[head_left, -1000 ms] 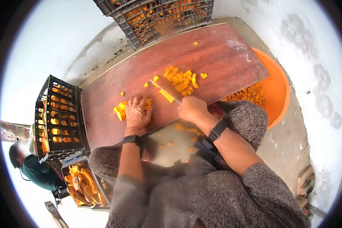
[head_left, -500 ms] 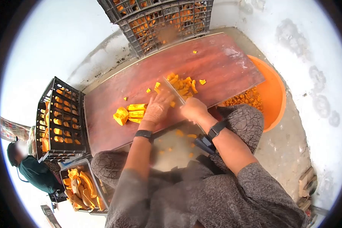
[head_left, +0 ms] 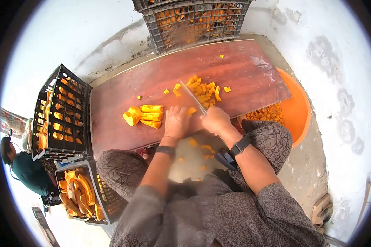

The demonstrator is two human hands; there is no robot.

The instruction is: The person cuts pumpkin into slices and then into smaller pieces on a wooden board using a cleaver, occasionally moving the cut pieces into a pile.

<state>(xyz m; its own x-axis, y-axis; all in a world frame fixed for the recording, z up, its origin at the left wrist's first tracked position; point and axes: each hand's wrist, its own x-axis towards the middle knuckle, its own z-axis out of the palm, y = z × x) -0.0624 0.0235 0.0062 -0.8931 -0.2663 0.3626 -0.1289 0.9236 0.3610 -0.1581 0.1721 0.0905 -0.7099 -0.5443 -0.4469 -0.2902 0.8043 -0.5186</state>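
My right hand (head_left: 217, 121) is closed round the handle of a knife (head_left: 193, 98). Its blade points up and left across the board, along the left edge of a heap of diced pumpkin (head_left: 203, 89). My left hand (head_left: 177, 123) lies on the board left of the knife, palm down with fingers stretched out; what is under the palm is hidden. One pumpkin piece (head_left: 191, 110) sits between its fingertips and the blade. Left of that hand are pumpkin strips (head_left: 151, 113) beside a thicker pumpkin chunk (head_left: 132, 116). Smaller bits lie scattered around.
The reddish board (head_left: 115, 88) spans in front of me. An orange tub (head_left: 299, 111) with diced pumpkin stands at right. Black crates (head_left: 64, 113) of pumpkin stand left and at the back (head_left: 198, 22). A lower crate (head_left: 80, 197) holds long pieces; a person (head_left: 31, 173) is beyond.
My left hand has drawn back from the blade, toward me. My right hand still grips the knife, which stays beside the diced heap. The view has shifted slightly.
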